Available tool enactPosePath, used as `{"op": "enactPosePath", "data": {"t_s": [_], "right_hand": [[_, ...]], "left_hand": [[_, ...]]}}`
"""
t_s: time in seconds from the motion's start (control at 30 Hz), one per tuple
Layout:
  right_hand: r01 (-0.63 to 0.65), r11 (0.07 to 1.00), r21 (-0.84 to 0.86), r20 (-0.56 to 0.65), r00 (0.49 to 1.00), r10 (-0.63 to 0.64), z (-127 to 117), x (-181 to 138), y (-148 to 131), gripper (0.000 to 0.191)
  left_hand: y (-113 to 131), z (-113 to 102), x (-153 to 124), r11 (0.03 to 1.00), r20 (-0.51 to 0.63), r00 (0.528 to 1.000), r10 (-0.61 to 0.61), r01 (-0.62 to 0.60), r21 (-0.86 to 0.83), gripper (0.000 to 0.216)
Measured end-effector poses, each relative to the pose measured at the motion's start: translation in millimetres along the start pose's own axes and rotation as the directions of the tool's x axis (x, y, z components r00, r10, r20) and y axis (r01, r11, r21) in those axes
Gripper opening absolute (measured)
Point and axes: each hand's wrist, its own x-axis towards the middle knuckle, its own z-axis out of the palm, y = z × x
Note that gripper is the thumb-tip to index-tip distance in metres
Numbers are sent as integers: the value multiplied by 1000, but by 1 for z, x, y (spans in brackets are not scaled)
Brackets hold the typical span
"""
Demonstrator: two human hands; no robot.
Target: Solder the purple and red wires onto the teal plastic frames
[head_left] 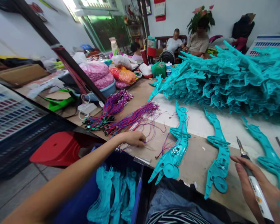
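My left hand [133, 138] reaches out to the table's near edge, fingers curled and pinched on thin red and purple wires [140, 119]. My right hand [259, 183] at the lower right is wrapped around a white pen-shaped soldering iron [253, 179], its tip pointing away from me. Between the hands lie teal plastic dragon-shaped shells: one [174, 151] with a small circuit board and wires in it, another [218, 158] beside it, and a third [269, 155] at the far right.
A big heap of teal shells [228, 77] fills the back right of the table [196, 161]. A blue bin [114, 189] with more teal parts stands below the edge. Bundles of wires [118, 104], bags of pink parts [99, 74], a red stool [58, 147]; people sit at the back.
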Motion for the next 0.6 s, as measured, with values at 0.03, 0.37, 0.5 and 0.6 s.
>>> {"op": "enactPosePath", "data": {"t_s": [0.03, 0.37, 0.5, 0.6], "right_hand": [[17, 1000, 3, -1, 1000, -17, 3, -1, -1, 37], [56, 997, -48, 12, 998, -56, 5, 2, -6, 39], [54, 998, -42, 11, 998, -54, 6, 3, -8, 40], [61, 997, -50, 26, 998, -60, 8, 3, -5, 40]], "left_hand": [[-2, -1, 2, 1000, -25, 1000, 4, -4, -8, 19], [9, -56, 50, 997, -433, 899, -59, 73, 15, 26], [16, -88, 97, 978, -779, 603, -169, 202, -55, 19], [18, -104, 129, 964, -786, 568, -243, 232, -130, 18]]}}
